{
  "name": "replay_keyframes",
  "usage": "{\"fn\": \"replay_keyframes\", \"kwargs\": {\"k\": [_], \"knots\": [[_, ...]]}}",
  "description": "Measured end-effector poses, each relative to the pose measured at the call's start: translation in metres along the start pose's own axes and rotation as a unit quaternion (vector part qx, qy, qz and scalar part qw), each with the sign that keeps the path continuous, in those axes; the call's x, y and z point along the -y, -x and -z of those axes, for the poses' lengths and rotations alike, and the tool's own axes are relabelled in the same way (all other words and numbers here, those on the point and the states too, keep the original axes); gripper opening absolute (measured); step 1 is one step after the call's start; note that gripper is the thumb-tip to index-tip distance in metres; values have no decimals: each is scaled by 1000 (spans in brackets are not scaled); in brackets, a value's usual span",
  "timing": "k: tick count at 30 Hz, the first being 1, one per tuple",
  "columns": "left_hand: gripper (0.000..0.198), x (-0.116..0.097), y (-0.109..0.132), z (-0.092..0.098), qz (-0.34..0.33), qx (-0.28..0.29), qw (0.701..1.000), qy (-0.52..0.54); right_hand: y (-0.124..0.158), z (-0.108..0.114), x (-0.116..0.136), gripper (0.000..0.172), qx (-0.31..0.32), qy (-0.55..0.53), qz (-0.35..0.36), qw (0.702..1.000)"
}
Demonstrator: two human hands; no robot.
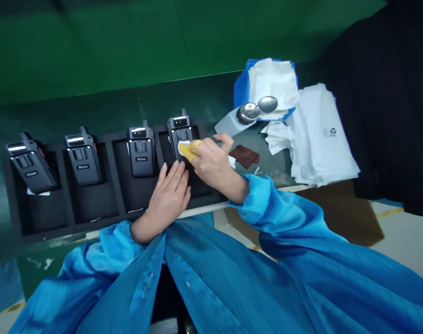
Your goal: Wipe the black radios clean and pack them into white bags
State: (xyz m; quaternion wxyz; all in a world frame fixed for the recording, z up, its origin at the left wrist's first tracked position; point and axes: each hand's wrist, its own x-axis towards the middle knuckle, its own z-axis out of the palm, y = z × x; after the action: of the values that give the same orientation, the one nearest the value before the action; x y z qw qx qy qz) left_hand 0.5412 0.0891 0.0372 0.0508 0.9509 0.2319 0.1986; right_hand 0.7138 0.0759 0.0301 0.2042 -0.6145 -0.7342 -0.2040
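Four compartments would be hard to miss in the black foam tray (109,185), where several dark two-way radios lie back side up. My right hand (211,160), with yellow finger cots on two fingers, presses a small white wipe (182,147) against the back of the rightmost radio (180,122). Flat beside it, fingers stretched out, my left hand (171,188) rests at that radio's lower end, hiding part of it. To the left lie a radio marked Riton (141,153), another Riton radio (83,157) and the leftmost radio (32,162), which sits slantwise.
A white dispenser bottle (228,124) with a metal top, its lid raised, stands beyond my right hand. Behind it is a blue bin (241,90) of white cloths (272,79). White plastic bags (323,139) lie at right, a brown scrap (245,156) nearer. A green panel (128,46) rises behind.
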Motion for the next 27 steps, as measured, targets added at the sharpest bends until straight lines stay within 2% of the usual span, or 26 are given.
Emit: {"fn": "replay_keyframes", "kwargs": {"k": [6, 12, 16, 23, 27], "knots": [[38, 1, 2, -2, 14, 14, 999, 32, 0, -1, 0, 38, -11, 9, -23, 1000], [39, 2, 0, -2, 18, 20, 999, 22, -10, -3, 8, 33, 66, -40, -49, 996], [35, 2, -2, -1, 2, 11, 1000, 1, -7, 1, 5, 37, 88, -53, -81, 991], [36, 2, 0, -1, 15, 25, 999, 20, 3, 2, 5, 38, 79, -36, -124, 989], [36, 4, 0, -2, 8, 23, 1000, 16, 9, 1, 14, 35, 60, -3, -140, 988]]}}
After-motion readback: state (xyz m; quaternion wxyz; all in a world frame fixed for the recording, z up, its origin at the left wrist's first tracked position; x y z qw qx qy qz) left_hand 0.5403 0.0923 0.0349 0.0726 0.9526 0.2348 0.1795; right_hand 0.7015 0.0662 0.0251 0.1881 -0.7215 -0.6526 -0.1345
